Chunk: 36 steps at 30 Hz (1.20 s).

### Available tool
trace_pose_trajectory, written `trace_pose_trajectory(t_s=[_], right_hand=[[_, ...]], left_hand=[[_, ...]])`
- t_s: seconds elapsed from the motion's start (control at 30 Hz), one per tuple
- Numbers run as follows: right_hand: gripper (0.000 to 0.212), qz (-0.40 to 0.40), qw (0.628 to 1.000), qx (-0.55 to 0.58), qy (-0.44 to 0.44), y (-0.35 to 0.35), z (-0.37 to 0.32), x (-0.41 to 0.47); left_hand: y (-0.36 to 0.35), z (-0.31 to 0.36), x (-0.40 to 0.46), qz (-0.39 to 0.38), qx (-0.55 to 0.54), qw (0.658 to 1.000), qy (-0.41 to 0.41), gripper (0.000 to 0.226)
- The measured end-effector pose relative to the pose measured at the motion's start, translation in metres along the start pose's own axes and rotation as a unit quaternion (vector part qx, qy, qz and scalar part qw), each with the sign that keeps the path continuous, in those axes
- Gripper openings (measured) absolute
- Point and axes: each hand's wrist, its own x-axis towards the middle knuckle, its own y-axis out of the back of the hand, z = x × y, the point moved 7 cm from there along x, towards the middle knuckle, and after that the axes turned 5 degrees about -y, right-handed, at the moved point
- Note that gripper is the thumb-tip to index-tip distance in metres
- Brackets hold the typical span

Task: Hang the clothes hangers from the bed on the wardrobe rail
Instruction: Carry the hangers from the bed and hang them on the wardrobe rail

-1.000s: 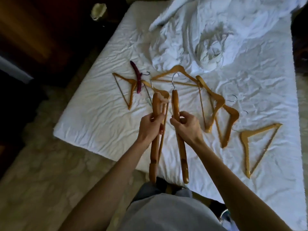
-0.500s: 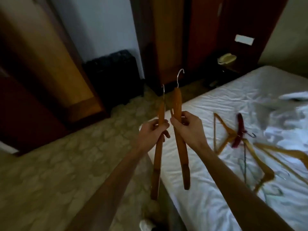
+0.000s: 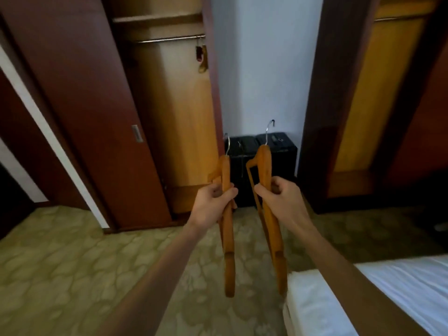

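We hold two wooden clothes hangers out in front of us, one in each hand, both seen edge-on with their metal hooks pointing up. Our left hand (image 3: 213,204) is curled around the left hanger (image 3: 228,238) just below its neck, and the long wooden arm runs down past the wrist toward the floor. Our right hand (image 3: 278,202) grips the right hanger (image 3: 271,229) in the same way, fingers wrapped around the upper part of the wood, with its thin lower bar showing on the left side of the hand. The two hangers are close together but apart, the right one tilted slightly so its lower end drifts to the right, just beside the near corner of the bed (image 3: 400,287).

Far ahead and to the left stands an open wardrobe (image 3: 174,117) with a dark sliding door (image 3: 97,117) pushed to the left. Its metal rail (image 3: 169,39) runs across the top of the opening, and at the rail's right end a couple of hangers (image 3: 201,57) already hang, one dark red and one wooden. Between this wardrobe and a second opening (image 3: 378,93) on the right, a black case (image 3: 278,151) sits on the floor against the white wall, directly behind the hooks we hold. A patterned carpet (image 3: 72,263) covers the floor beneath our arms.
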Motion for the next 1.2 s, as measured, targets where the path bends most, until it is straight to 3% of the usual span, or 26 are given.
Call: trace_pose_trajectory(t_s=[0.27,0.5,0.77,0.93,1.2], right_hand=[[0.025,-0.073,0.996,0.015,0.039,-0.109,-0.023,0.194],[0.037,-0.127,0.989,0.030,0.065,-0.197,-0.065,0.400],[0.035,-0.169,0.983,0.017,0.075,-0.291,-0.120,0.564],[0.021,-0.141,0.985,-0.001,0.097,-0.352,-0.150,0.659],[0.032,-0.075,0.991,-0.021,0.107,-0.446,-0.197,0.815]], left_hand=[[0.071,-0.038,0.195,0.043,-0.008,0.999,0.001,0.014],[0.134,-0.032,0.382,0.091,0.000,0.995,-0.033,0.025],[0.211,-0.025,0.544,0.130,0.001,0.989,-0.074,0.019],[0.258,-0.036,0.644,0.120,0.002,0.989,-0.088,0.033],[0.358,-0.046,0.828,0.092,-0.013,0.988,-0.124,0.028]])
